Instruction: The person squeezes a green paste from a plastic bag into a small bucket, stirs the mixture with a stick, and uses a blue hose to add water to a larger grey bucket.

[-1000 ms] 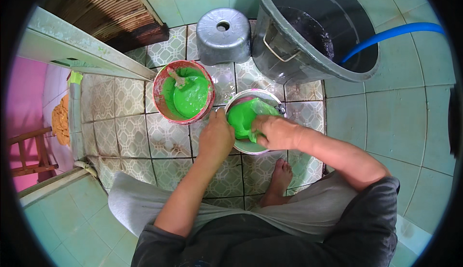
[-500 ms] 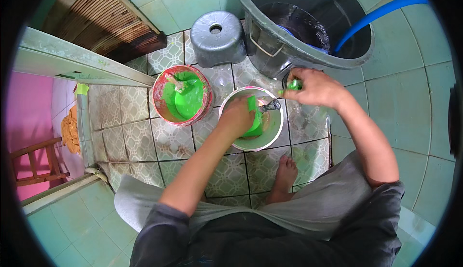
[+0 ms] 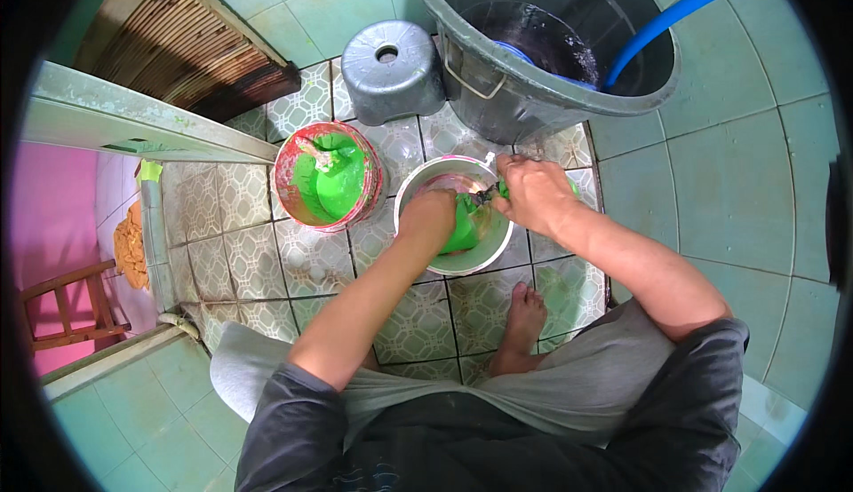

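A white bucket (image 3: 505,250) stands on the floor in front of me. My left hand (image 3: 428,217) reaches into it, fingers closed on a flat bright green piece (image 3: 460,233) whose kind I cannot make out. At the bucket's right rim, my right hand (image 3: 538,192) is closed around a green-handled tool (image 3: 503,189). Its dark, grimy neck points left toward the green piece and touches or nearly touches it. The tool's far end is hidden. To the left, a red-rimmed bucket (image 3: 380,192) holds bright green paint (image 3: 339,192), with a paint-smeared stick or handle (image 3: 318,153) standing in it.
A grey plastic stool (image 3: 391,75) stands behind the buckets. Beside it is a large dark tub (image 3: 489,106) of water with a blue hose (image 3: 680,17) over its rim. A door edge (image 3: 160,123) juts in at left. My bare foot (image 3: 522,323) is close to the white bucket.
My right hand has moved left and down to the white bucket's rim with the green-handled tool. The left hand stays inside the bucket on the green piece.
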Tool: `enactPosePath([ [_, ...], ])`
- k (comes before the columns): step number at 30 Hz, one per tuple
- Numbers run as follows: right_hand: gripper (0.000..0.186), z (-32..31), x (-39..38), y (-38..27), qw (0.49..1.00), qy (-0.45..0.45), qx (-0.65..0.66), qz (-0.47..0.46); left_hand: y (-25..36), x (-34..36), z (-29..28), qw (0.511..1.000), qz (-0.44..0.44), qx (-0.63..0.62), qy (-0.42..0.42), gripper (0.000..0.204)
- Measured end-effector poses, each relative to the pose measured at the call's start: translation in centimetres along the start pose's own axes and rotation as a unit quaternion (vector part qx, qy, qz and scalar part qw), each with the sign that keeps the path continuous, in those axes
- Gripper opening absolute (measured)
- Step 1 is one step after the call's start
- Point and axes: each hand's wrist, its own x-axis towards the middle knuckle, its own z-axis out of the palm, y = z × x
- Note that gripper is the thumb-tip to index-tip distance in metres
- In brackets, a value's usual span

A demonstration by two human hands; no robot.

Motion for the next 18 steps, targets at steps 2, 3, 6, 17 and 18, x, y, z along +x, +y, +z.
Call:
enactPosePath([
  [2,0.046,-0.1,0.0,-0.4,0.999,-0.016,-0.019,0.026,0.4,-1.5,-0.4,0.999,0.014,0.030,-0.008,0.022],
  [3,0.046,-0.2,0.0,-0.5,0.999,-0.014,-0.019,0.025,0.2,-2.1,-0.2,0.999,0.027,0.016,0.026,0.018],
  [6,0.048,-0.2,0.2,-1.0,0.997,-0.049,0.008,0.060,-0.3,-3.7,0.3,0.991,0.063,-0.014,0.117,0.014],
  [17,0.049,-0.5,-0.1,-0.7,0.987,-0.050,0.088,0.123,1.4,-7.0,-7.2,0.950,0.122,-0.107,0.267,0.016],
  [18,0.049,-1.2,-0.3,-0.9,0.988,-0.050,0.084,0.123,1.6,-7.3,-8.0,0.951,0.125,-0.107,0.263,0.017],
])
